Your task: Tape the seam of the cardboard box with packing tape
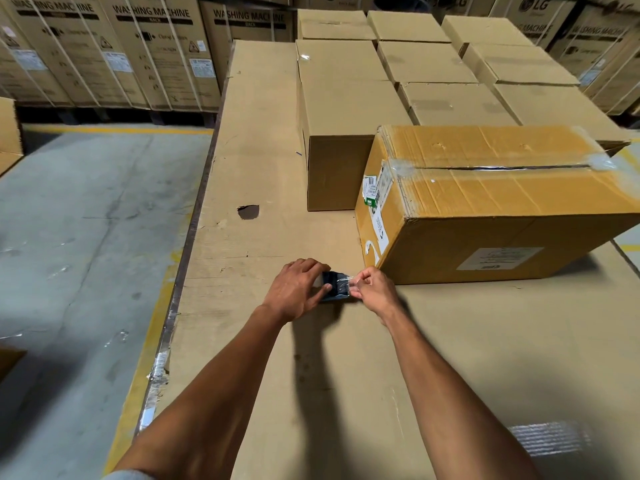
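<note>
A worn yellow-brown cardboard box (pixel 502 202) lies on the cardboard-covered platform (pixel 263 168) at the right. Its top seam (pixel 502 167) shows as a dark open slit between the flaps, with old tape scraps at both ends. Just left of the box's near corner, my left hand (pixel 298 287) grips a roll of clear packing tape (pixel 334 285). My right hand (pixel 374 289) pinches the loose end of the tape, pulled a short way off the roll. Both hands hover low over the platform.
Several plain closed boxes (pixel 346 98) stand in rows behind the worn box. A torn hole (pixel 248 211) marks the platform's surface. The platform's left edge drops to a grey concrete floor (pixel 86 237) with yellow lines. Washing machine cartons (pixel 114 50) line the back.
</note>
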